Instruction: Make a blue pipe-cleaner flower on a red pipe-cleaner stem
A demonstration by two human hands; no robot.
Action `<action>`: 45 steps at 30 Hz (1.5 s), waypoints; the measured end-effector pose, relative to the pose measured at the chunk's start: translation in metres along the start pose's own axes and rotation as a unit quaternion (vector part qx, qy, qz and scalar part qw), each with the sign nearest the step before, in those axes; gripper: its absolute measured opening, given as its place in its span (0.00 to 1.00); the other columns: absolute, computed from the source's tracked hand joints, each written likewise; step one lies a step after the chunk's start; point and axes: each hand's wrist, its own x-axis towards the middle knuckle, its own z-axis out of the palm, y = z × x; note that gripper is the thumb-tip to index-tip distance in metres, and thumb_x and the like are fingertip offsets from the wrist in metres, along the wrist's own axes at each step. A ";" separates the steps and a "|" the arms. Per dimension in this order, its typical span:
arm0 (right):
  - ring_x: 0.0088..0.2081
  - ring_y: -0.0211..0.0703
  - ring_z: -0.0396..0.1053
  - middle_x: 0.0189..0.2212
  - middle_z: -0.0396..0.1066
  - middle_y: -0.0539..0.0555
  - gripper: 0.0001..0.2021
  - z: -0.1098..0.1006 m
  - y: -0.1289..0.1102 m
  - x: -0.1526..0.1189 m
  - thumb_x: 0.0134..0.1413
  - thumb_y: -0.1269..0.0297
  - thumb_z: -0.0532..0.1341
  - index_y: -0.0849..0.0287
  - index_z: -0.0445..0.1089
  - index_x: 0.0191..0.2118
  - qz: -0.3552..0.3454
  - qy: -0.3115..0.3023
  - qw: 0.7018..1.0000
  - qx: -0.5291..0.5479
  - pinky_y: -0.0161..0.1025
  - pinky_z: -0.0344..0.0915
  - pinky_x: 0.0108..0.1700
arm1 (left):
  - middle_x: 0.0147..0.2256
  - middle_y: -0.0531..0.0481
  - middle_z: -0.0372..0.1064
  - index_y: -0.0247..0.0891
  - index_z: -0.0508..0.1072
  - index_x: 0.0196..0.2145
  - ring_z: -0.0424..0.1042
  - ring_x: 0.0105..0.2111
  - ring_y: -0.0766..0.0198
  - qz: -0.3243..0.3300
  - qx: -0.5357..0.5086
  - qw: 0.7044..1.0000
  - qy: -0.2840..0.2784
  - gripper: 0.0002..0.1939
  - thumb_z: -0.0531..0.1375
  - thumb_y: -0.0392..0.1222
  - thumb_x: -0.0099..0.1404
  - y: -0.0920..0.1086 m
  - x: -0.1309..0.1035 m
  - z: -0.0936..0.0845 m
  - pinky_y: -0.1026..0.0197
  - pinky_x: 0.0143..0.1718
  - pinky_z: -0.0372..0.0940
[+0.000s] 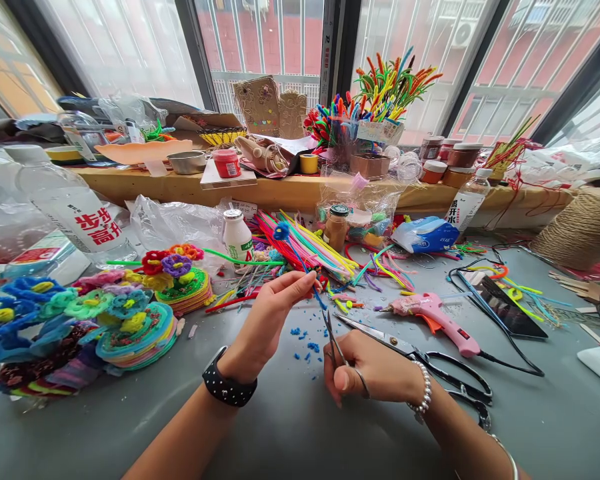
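Between thumb and fingers, my left hand [275, 310] pinches a blue pipe cleaner [320, 297], held up above the grey table [170, 427]. A fluffy blue tuft [281, 231] shows just above that hand, at the upper end of a blue stem. My right hand [365, 370] has its fingers through the handles of small scissors [331, 337], whose blades point up at the pipe cleaner's lower end. Blue fuzz clippings [313, 347] lie scattered on the table below. Larger black-handled shears [405, 347] rest just behind and right of my right hand.
A pink glue gun [440, 317] lies at the right with its cord, near a black phone-like slab [510, 307]. Pipe-cleaner flowers [35, 307] stand at the left. Behind are loose pipe cleaners [325, 250], a white bottle [237, 240], a brown jar [336, 230] and a twine spool [577, 223].
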 end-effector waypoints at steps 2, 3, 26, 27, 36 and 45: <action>0.21 0.33 0.59 0.18 0.62 0.51 0.35 0.000 0.000 0.000 0.39 0.34 0.41 0.66 0.65 0.19 0.008 -0.002 1.000 -0.012 0.31 0.54 0.25 | 0.23 0.55 0.61 0.35 0.69 0.21 0.58 0.27 0.71 0.000 0.008 1.000 -0.005 0.06 0.60 0.40 0.50 0.000 0.000 0.000 0.67 0.33 0.53; 0.21 0.33 0.59 0.18 0.62 0.50 0.35 0.000 0.000 0.000 0.39 0.34 0.41 0.66 0.65 0.19 0.010 0.000 1.000 -0.015 0.31 0.54 0.25 | 0.23 0.55 0.61 0.35 0.69 0.21 0.58 0.27 0.71 -0.001 0.016 1.000 -0.007 0.07 0.60 0.40 0.50 0.000 -0.001 0.000 0.67 0.33 0.53; 0.22 0.33 0.59 0.19 0.62 0.50 0.34 -0.001 -0.002 0.000 0.38 0.35 0.41 0.65 0.64 0.19 -0.025 -0.022 0.998 -0.048 0.31 0.56 0.27 | 0.22 0.54 0.58 0.35 0.66 0.21 0.56 0.27 0.68 -0.004 0.107 0.993 -0.054 0.09 0.57 0.43 0.53 0.001 -0.003 0.001 0.65 0.32 0.52; 0.22 0.33 0.59 0.19 0.62 0.50 0.35 -0.002 -0.001 0.000 0.38 0.34 0.41 0.65 0.64 0.18 -0.022 -0.022 0.998 -0.051 0.31 0.56 0.27 | 0.22 0.54 0.58 0.35 0.66 0.21 0.57 0.27 0.68 -0.004 0.105 0.993 -0.051 0.09 0.57 0.42 0.53 0.002 -0.003 0.001 0.65 0.32 0.52; 0.22 0.33 0.59 0.19 0.62 0.50 0.34 -0.001 0.003 0.000 0.38 0.35 0.42 0.65 0.65 0.20 -0.014 -0.016 0.998 -0.056 0.30 0.55 0.26 | 0.21 0.55 0.57 0.36 0.65 0.20 0.55 0.25 0.69 -0.015 0.103 0.992 -0.068 0.09 0.56 0.41 0.54 0.003 -0.003 0.001 0.65 0.31 0.52; 0.22 0.33 0.59 0.19 0.62 0.50 0.35 -0.001 -0.001 0.000 0.39 0.35 0.41 0.65 0.66 0.20 -0.018 -0.015 0.998 -0.058 0.30 0.55 0.26 | 0.22 0.53 0.57 0.35 0.64 0.20 0.56 0.26 0.68 -0.008 0.120 0.990 -0.076 0.09 0.55 0.42 0.54 0.002 -0.004 0.003 0.63 0.31 0.52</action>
